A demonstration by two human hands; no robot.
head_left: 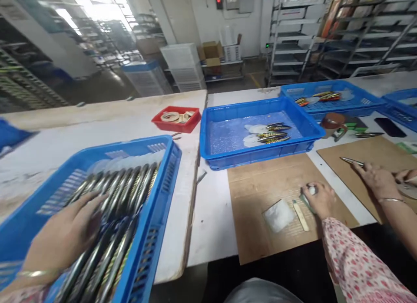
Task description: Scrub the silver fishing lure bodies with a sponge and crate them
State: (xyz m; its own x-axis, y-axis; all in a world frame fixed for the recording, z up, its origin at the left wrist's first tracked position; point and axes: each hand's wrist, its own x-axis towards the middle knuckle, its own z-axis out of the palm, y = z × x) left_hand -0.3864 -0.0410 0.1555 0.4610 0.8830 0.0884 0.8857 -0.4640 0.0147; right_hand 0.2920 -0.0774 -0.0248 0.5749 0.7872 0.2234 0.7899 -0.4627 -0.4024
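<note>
My left hand (63, 238) reaches over the blue basket (177, 157) on the left, fingers stretched out on the rows of dark, shiny fishing lures (124, 190); its thumb is partly hidden. Over the cardboard sheet (254, 233), my right hand (321, 199) has its fingers closed round a small white thing (312, 190). A green-edged flat piece (306, 203) shows just under those fingers. Beside it lie a pale flat stick (301, 215) with a dark tip and a folded white cloth or pad (279, 215).
A blue tray (260, 154) with several lures stands ahead, beside a red tray (176, 126) of tape rolls. On the right, a co-worker's hand (379, 181) touches a lure (352, 161) on another cardboard sheet. A brown mug (332, 123) and a phone (390, 126) are behind it.
</note>
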